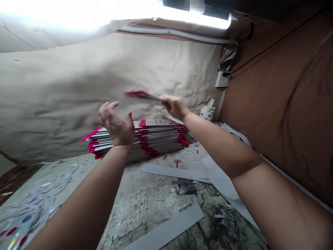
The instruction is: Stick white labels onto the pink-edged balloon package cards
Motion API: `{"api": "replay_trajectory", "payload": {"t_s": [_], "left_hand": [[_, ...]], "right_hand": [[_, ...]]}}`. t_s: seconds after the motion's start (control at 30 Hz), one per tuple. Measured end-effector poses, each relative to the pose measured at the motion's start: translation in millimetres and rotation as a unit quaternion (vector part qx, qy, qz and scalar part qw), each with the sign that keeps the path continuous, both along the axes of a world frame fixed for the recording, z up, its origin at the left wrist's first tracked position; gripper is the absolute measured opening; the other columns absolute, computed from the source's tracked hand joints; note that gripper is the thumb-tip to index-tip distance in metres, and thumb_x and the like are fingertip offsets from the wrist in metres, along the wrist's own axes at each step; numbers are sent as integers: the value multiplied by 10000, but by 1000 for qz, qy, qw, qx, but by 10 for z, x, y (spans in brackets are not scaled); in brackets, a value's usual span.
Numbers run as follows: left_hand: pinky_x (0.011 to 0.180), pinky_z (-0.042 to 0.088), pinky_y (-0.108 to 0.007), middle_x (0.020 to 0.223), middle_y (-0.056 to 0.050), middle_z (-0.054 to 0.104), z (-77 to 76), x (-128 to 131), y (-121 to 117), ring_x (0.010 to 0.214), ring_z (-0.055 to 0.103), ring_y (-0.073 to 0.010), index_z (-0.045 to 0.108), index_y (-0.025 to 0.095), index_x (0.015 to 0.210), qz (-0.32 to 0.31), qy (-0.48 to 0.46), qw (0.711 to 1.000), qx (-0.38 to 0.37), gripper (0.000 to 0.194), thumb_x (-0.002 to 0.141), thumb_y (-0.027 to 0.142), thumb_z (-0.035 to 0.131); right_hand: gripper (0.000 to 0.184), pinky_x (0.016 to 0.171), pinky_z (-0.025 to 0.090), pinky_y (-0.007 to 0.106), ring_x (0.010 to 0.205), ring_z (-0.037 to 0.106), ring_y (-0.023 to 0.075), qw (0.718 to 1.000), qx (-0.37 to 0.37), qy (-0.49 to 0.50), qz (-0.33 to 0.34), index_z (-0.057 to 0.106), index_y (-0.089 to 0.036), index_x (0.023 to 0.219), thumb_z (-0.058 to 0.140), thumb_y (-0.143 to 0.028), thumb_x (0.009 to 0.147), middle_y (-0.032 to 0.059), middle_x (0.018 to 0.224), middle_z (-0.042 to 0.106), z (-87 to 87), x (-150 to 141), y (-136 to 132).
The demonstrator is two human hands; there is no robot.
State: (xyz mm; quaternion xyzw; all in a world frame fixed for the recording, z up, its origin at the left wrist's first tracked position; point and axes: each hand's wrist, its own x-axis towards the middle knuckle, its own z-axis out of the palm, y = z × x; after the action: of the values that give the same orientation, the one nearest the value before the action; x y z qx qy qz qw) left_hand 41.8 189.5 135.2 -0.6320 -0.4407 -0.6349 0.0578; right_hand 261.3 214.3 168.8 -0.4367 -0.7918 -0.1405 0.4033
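My right hand (175, 106) is closed on a flat pink-edged card sheet (140, 94), holding it level in the air above a stack. The sheet is blurred by motion. The stack of pink-and-white card sheets (156, 137) lies at the back of the worn table (145, 205). My left hand (116, 125) hovers in front of the stack's left half, fingers curled and apart, holding nothing.
Grey card strips (169, 229) and white offcuts (221, 180) lie across the table. Paper scraps with coloured dots (23, 215) pile at the left. A white cup (207, 113) stands at the back right, a wall socket (223, 79) above it. Crumpled paper covers the back wall.
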Motion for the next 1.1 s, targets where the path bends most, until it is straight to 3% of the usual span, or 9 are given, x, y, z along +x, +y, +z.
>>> {"api": "replay_trajectory", "payload": {"t_s": [0.1,0.17,0.33,0.47,0.63,0.83,0.9,1.0,1.1], "left_hand": [[1102,210,-419,1225,-116,544,-148,247,-33,1262,387,-250,555,158,1075,-107,-48,990,-78,356,720,142,567],[1017,347,-430,1034,-91,624,-238,374,-24,1086,543,-234,571,167,980,-193,-110,957,-185,258,726,158,519],[666,522,-351,740,-49,624,-362,439,-134,642,630,-158,506,133,931,-245,-208,895,-310,232,718,191,434],[669,509,-301,749,-40,646,-510,297,-582,655,625,-140,558,140,898,-280,-197,871,-354,218,722,269,557],[696,497,-289,798,-47,657,-795,274,-1243,745,611,-157,599,156,931,-316,-92,848,-415,242,775,340,598],[713,521,-294,839,-53,654,-873,407,-1675,771,619,-164,608,186,973,-359,-38,824,-437,237,833,361,529],[727,535,-298,872,-60,663,-903,283,-1762,808,635,-182,618,203,988,-348,-24,828,-439,251,831,378,529],[755,547,-292,940,-67,678,-1068,-76,-1879,858,657,-211,640,231,986,-288,-9,846,-450,284,792,426,570],[708,557,-261,913,-53,698,-1311,-397,-1980,827,674,-222,665,250,941,-200,-8,861,-467,342,714,504,623]], "right_hand": [[292,736,400,293,889,602,227,993,25,-42,-112,622,-226,1095,419,-235,886,40,1000,683,117,329,-23],[284,713,394,294,889,600,227,988,15,-92,-123,629,-237,1077,428,-224,878,35,1007,681,87,442,-29],[343,704,385,296,904,587,219,983,-18,-140,-115,563,-238,1171,417,-154,872,45,1036,668,-202,286,-7],[352,711,378,309,893,578,229,985,-9,-92,-143,536,-216,1189,375,-132,887,63,1015,659,-243,223,31],[457,789,395,320,970,548,235,984,-16,-167,-64,532,-260,1223,435,-81,813,55,1065,641,-314,156,158],[542,890,421,435,1084,533,301,973,-184,-139,-4,504,-254,1288,486,-149,757,97,1219,582,-519,-259,404],[618,922,425,396,1149,501,279,976,-194,-100,27,439,-195,1342,516,-175,729,105,1311,519,-472,-130,415],[644,884,454,319,1122,522,215,981,-181,-74,1,386,-156,1361,520,-202,733,96,1327,500,-426,432,306],[321,688,492,281,778,625,183,955,-259,-104,-103,646,-151,991,621,-254,687,66,902,679,-640,1066,62]]}}
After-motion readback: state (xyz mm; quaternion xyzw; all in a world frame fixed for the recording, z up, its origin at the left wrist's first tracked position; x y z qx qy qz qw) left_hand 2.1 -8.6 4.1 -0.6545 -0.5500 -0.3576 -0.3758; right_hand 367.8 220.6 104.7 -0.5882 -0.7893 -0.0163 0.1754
